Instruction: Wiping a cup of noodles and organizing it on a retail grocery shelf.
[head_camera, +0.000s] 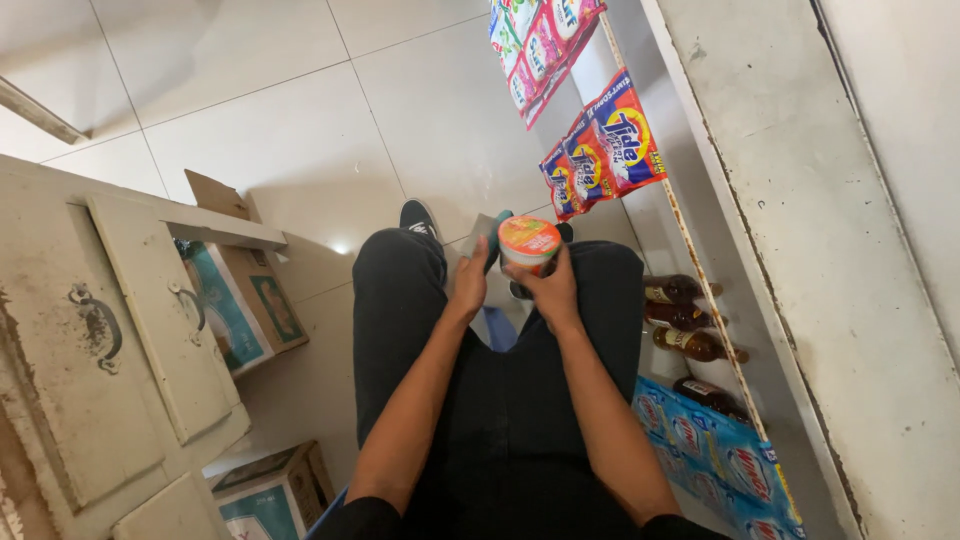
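Gripping a small round tub with an orange lid, the right hand wraps its fingers narrowly around the tub's near side, thumb up against the rim. Just left of those fingers, the left hand closes its fingers around a grey cloth with a teal edge, pressed against the tub's left wall, so both hands meet at the tub above the knees. Below the fingers lie the person's dark trousers, and past the fingertips a black shoe rests on the pale tiled floor. To the right of the right fingers, brown glass bottles lie on a low shelf, with blue sachet strips nearer the wrist side and red-and-orange detergent packets hanging beyond the fingertips. Well left of the left fingers stands a worn cream cabinet with metal handles, and a teal-printed cardboard box sits between that cabinet and the left leg.
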